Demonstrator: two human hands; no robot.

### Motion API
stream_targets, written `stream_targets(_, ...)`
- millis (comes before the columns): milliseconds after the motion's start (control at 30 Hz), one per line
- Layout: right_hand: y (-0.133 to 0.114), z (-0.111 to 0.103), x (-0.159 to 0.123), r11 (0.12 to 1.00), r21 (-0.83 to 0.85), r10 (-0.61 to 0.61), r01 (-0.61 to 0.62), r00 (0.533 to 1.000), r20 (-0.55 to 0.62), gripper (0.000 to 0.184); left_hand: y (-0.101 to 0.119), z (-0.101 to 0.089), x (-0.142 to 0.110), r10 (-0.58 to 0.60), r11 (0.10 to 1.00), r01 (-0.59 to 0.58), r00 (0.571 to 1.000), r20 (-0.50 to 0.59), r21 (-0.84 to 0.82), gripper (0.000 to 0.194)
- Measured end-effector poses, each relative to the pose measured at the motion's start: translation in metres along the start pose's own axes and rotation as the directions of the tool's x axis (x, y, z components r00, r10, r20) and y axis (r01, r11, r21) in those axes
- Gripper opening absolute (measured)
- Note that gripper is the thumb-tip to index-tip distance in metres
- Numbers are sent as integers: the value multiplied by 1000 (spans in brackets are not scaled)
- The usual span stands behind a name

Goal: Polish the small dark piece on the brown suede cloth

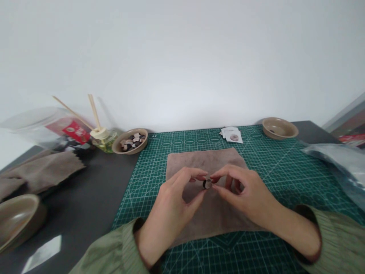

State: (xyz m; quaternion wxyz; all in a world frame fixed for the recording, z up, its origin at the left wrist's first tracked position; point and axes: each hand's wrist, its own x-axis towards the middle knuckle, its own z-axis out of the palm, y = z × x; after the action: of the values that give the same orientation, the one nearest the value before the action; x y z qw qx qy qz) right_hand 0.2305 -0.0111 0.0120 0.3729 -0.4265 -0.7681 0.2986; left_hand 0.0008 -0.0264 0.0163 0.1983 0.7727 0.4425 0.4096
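Note:
My left hand [173,205] and my right hand [242,196] meet over a brown cloth [207,161] spread on a green cutting mat [273,167]. Both hands pinch one small round piece [207,183], dark on one side and pale on the other, between thumb and fingertips. The remaining fingers of each hand curl loosely above the cloth. Olive sleeves cover both wrists.
A tan bowl [130,141] of small dark and pale pieces and a reed diffuser [103,137] stand at the back left. An almost bare tan bowl [280,128] sits back right, white cards [231,134] beside it. Folded cloth [40,171], another bowl [17,220] and a plastic bag [342,167] flank the mat.

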Motion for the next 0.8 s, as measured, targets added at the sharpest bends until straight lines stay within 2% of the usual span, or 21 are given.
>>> stream_targets(100, -2, 0, 1, 999, 37, 33, -36, 998, 60, 19, 3, 0, -1, 23, 999, -22, 1000, 16, -31, 43)
stream_targets(233, -4, 0, 1, 968, 184, 145, -170, 979, 140, 26, 5, -1, -2, 66, 997, -64, 998, 21, -53, 40)
stream_targets(400, -2, 2, 2, 836, 478, 171, -269, 956, 238, 32, 5, -2, 2, 72, 996, -73, 997, -21, -46, 35)
stream_targets(467, -2, 2, 2, 804, 527, 162, -275, 954, 252, 35, 4, -2, 3, 66, 997, -66, 998, -18, -41, 34)
stream_targets(567, -2, 1, 2, 853, 460, 157, -245, 962, 221, 34, 4, -2, 3, 49, 997, -50, 999, -4, -53, 33)
stream_targets(667, 0, 0, 0, 956, 230, 167, -182, 983, 83, 32, 5, -1, 1, 8, 996, -6, 1000, 28, -86, 33)
stream_targets(733, 2, -1, 0, 974, 141, 177, -179, 984, 30, 28, 5, 0, 0, -19, 996, 22, 999, 40, -85, 31)
stream_targets(800, 4, -1, -1, 974, 137, 179, -180, 984, 14, 22, 5, 0, 0, -15, 995, 19, 999, 43, -95, 27)
